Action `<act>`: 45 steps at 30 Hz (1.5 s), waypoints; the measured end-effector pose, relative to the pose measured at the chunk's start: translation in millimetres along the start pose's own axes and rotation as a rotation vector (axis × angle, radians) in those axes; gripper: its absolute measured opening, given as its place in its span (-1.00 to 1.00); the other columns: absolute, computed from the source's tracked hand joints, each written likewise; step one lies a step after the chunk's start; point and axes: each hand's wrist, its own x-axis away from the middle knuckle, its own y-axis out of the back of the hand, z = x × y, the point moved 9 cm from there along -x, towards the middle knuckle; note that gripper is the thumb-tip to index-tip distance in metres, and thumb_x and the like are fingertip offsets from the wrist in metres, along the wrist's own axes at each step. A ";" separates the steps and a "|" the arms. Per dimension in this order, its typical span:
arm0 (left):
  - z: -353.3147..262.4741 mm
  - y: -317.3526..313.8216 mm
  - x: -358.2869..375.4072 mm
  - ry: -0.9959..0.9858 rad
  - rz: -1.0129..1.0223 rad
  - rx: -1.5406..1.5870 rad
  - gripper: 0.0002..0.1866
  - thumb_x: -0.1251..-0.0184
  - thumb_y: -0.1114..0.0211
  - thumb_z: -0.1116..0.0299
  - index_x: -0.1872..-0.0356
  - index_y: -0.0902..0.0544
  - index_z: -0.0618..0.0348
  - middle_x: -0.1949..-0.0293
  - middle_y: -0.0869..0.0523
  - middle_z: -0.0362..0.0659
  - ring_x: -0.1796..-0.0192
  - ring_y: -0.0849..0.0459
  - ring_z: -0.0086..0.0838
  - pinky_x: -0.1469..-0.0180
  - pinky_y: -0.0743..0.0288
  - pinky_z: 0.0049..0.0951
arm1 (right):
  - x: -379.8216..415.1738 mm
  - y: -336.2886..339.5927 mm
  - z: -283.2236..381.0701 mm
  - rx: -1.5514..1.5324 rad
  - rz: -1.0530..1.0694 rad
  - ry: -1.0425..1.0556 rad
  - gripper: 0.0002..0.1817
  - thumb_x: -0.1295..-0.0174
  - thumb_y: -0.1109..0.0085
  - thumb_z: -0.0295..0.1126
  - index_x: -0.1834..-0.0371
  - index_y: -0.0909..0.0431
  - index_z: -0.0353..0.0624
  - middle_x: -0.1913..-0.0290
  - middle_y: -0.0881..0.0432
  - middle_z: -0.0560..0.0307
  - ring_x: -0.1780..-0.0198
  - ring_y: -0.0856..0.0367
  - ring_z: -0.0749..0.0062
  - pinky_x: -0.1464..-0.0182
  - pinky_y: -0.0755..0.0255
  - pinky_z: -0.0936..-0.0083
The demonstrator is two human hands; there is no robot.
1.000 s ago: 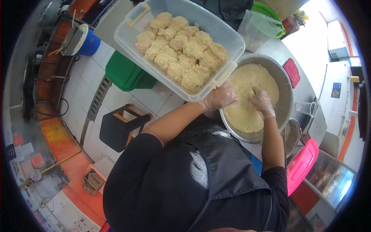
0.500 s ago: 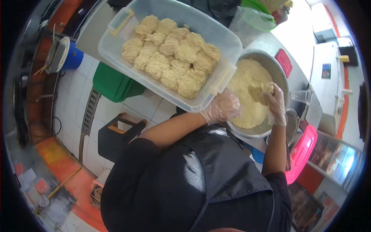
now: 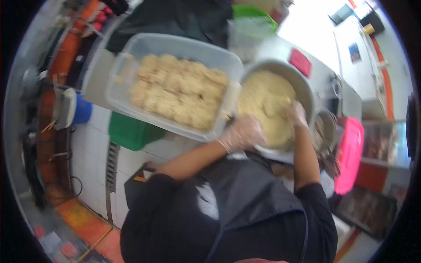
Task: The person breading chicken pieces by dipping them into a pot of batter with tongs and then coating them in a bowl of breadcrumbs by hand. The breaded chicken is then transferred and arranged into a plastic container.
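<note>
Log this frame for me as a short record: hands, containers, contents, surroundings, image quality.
Left hand: clear glove, at the bowl's near edge by the tub corner
Right hand: clear glove, in the bowl at the crumbs; grip unclear
Bowl: metal, round, right of the tub
Bowl contents: pale crumbs
Tub: clear plastic, uncovered
Tub contents: coated pieces, packed together
Beyond bowl: pinkish-red cloth
Far left: blue bucket
Image quality: blurred
</note>
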 end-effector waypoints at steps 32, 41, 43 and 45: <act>76.5 249.6 160.9 0.349 -0.726 0.028 -0.25 -0.59 0.05 -0.37 -0.04 -0.74 0.19 -0.12 -0.75 0.02 -0.27 -0.64 -0.04 -0.40 -0.39 -0.02 | 100.7 111.8 119.9 -0.926 -0.126 0.325 -0.69 -0.31 -0.26 -0.41 -0.03 -0.70 -0.39 0.26 -0.76 0.09 0.24 -0.71 0.45 0.15 -0.58 0.43; 220.1 297.0 347.2 0.758 -0.968 -0.111 -0.17 -0.65 0.12 -0.35 -0.15 -0.70 0.35 -0.14 -0.76 0.07 -0.27 -0.68 -0.14 -0.40 -0.41 -0.16 | 81.4 172.8 231.7 -0.930 -0.015 0.523 -0.71 -0.38 -0.25 -0.42 -0.07 -0.69 -0.34 0.09 -0.79 0.07 0.12 -0.78 0.37 0.02 -0.64 0.35; 235.2 285.9 332.2 0.655 -0.821 -0.124 -0.18 -0.65 0.10 -0.34 -0.07 -0.74 0.35 -0.04 -0.80 0.10 -0.19 -0.72 -0.09 -0.34 -0.46 -0.18 | 105.6 190.1 288.7 -1.093 0.092 0.541 -0.62 -0.39 -0.27 -0.46 -0.24 -0.59 -0.35 -0.06 -0.76 0.04 -0.03 -0.75 0.43 -0.14 -0.63 0.45; 232.4 282.1 325.8 0.686 -0.780 -0.172 -0.18 -0.63 0.08 -0.35 -0.05 -0.75 0.34 -0.01 -0.80 0.10 -0.17 -0.74 -0.08 -0.32 -0.47 -0.19 | 99.4 199.0 322.7 -1.012 0.055 0.633 -0.60 -0.38 -0.28 -0.43 -0.24 -0.59 -0.36 -0.09 -0.75 0.05 -0.06 -0.74 0.40 -0.22 -0.58 0.42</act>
